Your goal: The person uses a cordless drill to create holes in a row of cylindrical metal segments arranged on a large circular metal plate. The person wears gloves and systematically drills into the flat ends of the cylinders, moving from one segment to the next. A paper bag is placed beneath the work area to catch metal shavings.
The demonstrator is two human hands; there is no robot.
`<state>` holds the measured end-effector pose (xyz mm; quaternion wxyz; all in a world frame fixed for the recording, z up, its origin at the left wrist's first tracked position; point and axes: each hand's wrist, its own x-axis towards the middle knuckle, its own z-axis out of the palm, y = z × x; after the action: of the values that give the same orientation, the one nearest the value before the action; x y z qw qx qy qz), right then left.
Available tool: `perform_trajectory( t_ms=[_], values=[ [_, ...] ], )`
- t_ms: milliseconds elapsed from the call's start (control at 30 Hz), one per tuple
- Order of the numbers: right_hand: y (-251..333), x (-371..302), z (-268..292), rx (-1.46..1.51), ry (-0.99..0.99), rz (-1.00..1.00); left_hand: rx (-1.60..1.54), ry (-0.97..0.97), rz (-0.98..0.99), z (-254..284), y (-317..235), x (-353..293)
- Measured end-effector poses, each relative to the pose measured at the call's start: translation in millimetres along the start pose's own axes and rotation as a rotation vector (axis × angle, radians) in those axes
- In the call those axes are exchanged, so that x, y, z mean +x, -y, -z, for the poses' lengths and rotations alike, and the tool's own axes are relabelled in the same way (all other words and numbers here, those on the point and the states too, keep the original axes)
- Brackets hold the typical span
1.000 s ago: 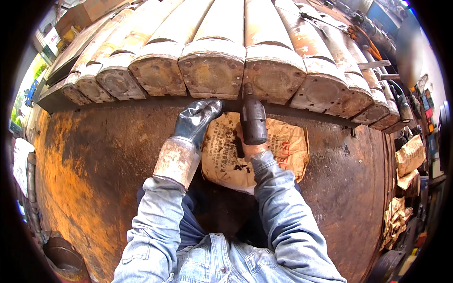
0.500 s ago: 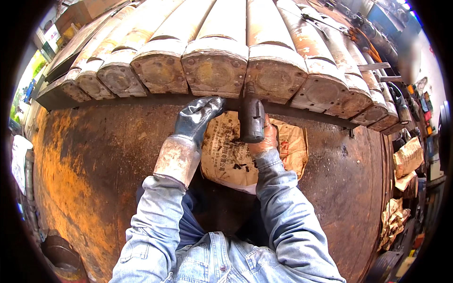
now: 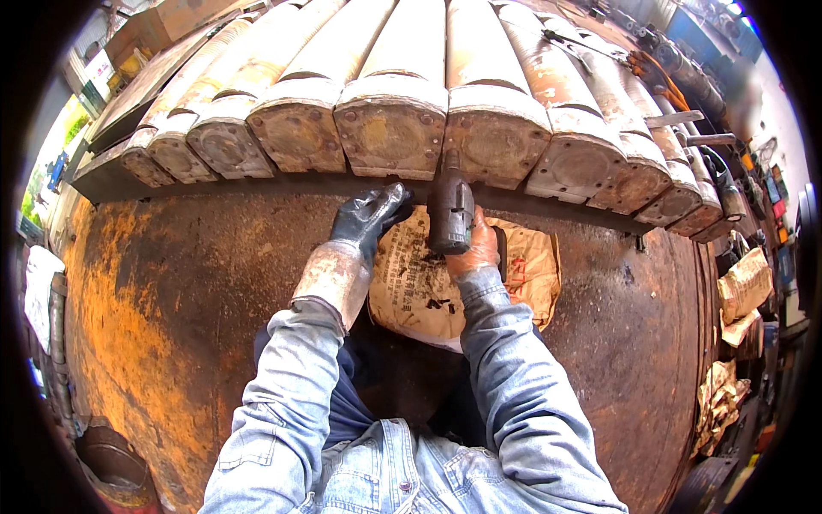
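Note:
A dark, cylindrical impact wrench (image 3: 450, 210) is in my right hand (image 3: 478, 247), whose fingers wrap its grip on the far side. Its narrow nose points away from me and meets the lower left corner of a rusty, bolted end block (image 3: 497, 141). To the left, my left hand (image 3: 364, 221) wears a dark rubber glove with a pale, stained cuff. Its fingers are drawn together just below the neighbouring end block (image 3: 390, 133); whatever they may hold is hidden. Under both hands lies a brown paper sack (image 3: 409, 287) with dark smears.
Several long, pale cylinders (image 3: 479, 47) with bolted end blocks lie side by side on a dark steel beam (image 3: 282, 184). Rust-stained metal plate (image 3: 188, 325) spreads around me. Crumpled paper (image 3: 719, 403) lies at the right edge, and a rusty bucket (image 3: 116, 463) stands lower left.
The wrench has tilted slightly and shifted a little left with my right hand. My gloved left hand has moved slightly right, closer to the wrench.

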<state>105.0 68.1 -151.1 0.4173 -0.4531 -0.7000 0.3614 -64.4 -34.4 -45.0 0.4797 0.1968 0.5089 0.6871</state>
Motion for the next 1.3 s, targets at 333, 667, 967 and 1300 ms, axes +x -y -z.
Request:
perform_trajectory(
  t_ms=[333,667,967,1300],
  values=[
    [56.4,-1.5,50.0,-0.546,0.084,0.166,-0.035,-0.035,0.025,9.5,0.7,1.5],
    [35.4,1.0,33.9,-0.404,0.067,0.183,-0.107,-0.063,-0.013,6.9,-10.6,-8.4],
    [-18.4,2.1,-8.1,0.192,0.050,-0.001,-0.086,-0.036,-0.005,10.0,-8.4,-9.1],
    [1.2,3.2,21.9,-0.339,0.059,0.102,-0.082,-0.040,0.023,0.8,-9.3,-5.8]
  ],
)
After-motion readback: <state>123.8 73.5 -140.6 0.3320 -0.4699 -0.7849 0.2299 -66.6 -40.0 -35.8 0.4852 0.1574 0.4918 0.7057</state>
